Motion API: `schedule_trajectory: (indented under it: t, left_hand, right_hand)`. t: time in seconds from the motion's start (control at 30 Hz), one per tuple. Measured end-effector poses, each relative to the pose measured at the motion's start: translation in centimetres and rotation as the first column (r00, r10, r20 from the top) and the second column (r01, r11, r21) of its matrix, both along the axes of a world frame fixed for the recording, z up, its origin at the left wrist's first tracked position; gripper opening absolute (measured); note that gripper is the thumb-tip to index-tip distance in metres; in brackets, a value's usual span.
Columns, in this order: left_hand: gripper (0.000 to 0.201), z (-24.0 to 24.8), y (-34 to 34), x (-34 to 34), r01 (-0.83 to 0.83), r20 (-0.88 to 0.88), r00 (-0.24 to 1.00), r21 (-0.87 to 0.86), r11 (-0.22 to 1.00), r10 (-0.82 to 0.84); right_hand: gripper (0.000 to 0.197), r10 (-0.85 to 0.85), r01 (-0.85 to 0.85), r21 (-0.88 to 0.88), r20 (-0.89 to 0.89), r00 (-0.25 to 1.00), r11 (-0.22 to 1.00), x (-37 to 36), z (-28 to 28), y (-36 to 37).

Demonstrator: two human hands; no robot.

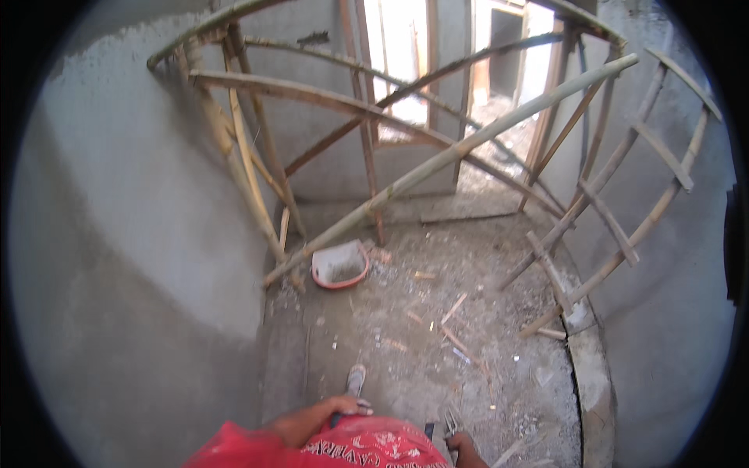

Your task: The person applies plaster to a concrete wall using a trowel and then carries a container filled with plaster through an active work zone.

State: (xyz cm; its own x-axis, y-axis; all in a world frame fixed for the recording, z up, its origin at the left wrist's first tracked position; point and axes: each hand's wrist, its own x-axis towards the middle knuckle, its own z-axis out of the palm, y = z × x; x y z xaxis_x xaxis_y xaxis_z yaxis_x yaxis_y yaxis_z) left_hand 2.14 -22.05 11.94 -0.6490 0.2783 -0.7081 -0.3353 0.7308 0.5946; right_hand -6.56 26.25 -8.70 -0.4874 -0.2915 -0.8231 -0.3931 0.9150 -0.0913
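Two hands sit low in our view; our left hand [349,405], at 6 o'clock, rests against the front of our red shirt [374,441], its fingers bent; we cannot tell whether they close on anything. Our right hand [463,446], at 5 o'clock, hangs beside a grey object [450,421]; the fingers are too small and blurred, so we cannot tell whether the grip is wide or narrow, or whether it holds that object. One shoe [356,379] shows beyond the left hand, toward 6 o'clock.

Just off centre, toward half past seven, a basin [335,255] sits on the floor [406,327], perhaps tucked near the frame's foot to keep the middle free for walking; a pale pole [437,162] slants from 8 to 2 o'clock, crossing the other poles [312,87], probably to brace them against sway. At 3 o'clock a ladder [646,222] leans on the wall [694,257], tilted, we judge, so it stands without being held; wood scraps [453,310] lie between.
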Motion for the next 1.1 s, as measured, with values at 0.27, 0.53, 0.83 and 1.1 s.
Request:
schedule_trajectory:
  t: [0.27, 0.53, 0.83, 1.1]
  left_hand:
    - [0.083, 4.9, -0.4, 4.1, -0.109, -0.003, 0.993, -0.396, 0.911, 0.118]
    - [0.06, -5.2, -20.3, 13.8, -0.895, 0.189, 0.403, -0.123, 0.428, 0.896]
    - [0.084, -5.8, -41.2, 11.7, -0.963, -0.286, 0.149, -0.261, 0.072, 0.947]
    - [0.076, 23.1, -66.8, -15.6, -0.837, -0.737, -0.308, 0.511, 0.197, 0.602]
  right_hand:
    - [0.061, -0.456, 0.437, -0.218, -0.044, 0.889, 0.873, -2.3, 10.5, -7.0]
    - [0.056, -0.359, 0.364, -0.05, 0.083, 0.93, 0.93, -2.7, 14.1, -15.2]
    - [0.049, -0.196, 0.178, -0.233, -0.057, 0.979, 0.956, -3.5, 13.9, -27.6]
    - [0.047, -0.07, 0.056, -0.176, -0.076, 0.995, 0.983, -8.4, 15.2, -35.6]
